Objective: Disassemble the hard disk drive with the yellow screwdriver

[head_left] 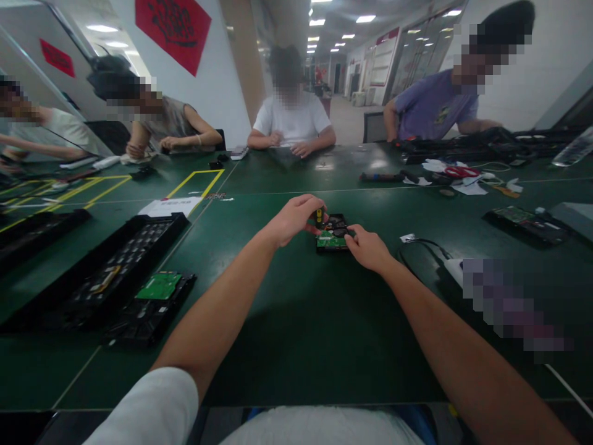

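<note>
A hard drive [334, 241] with a green circuit board facing up lies on the green table in front of me. My left hand [300, 217] is closed round a short yellow and black screwdriver [319, 216], held upright over the drive's left side. Its tip is too small to make out. At the drive's right edge my right hand [368, 247] grips the black casing between thumb and fingers. Left of my forearm lies a second hard drive [160, 287], also with its green board up.
A long black tray [106, 266] stands on the left, beside a white paper [169, 207]. To the right are a cable [424, 240], another drive [523, 221], and scissors [461, 172] among scraps. Several people sit across the table [296, 346].
</note>
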The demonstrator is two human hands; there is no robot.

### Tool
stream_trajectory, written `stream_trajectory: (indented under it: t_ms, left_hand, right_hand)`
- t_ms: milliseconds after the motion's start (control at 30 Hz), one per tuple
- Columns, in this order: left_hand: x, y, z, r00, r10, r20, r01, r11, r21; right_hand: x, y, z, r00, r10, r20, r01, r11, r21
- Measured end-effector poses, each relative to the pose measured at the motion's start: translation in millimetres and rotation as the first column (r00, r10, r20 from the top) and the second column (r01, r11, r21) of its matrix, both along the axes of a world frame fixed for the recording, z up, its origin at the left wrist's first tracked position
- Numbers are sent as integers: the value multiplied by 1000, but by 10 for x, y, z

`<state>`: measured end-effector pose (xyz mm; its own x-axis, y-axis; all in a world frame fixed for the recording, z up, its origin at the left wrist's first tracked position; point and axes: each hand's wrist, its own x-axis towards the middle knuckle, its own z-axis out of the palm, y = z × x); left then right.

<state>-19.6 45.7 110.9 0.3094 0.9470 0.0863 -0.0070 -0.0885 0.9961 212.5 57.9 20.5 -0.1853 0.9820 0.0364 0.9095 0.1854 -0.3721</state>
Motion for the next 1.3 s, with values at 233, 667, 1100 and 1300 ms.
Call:
stream_trajectory:
  t_ms: [233, 667, 1100, 1300]
  left_hand:
    - [21, -7, -36, 974, -140, 176, 164, 978, -128]
    - [3, -10, 5, 1000, -18, -9, 18, 1000, -1]
    - [26, -3, -5, 999, 13, 40, -13, 1000, -16]
    - [52, -7, -48, 996, -68, 60, 69, 997, -28]
  right_hand:
    - [10, -16, 7, 1000, 21, -4, -21, 1000, 4]
    - [-8, -22, 32, 1000, 4, -6, -4, 1000, -19]
    - [0, -10, 22, 1000, 10, -11, -10, 1000, -16]
    - [-1, -5, 13, 1000, 8, -7, -8, 999, -31]
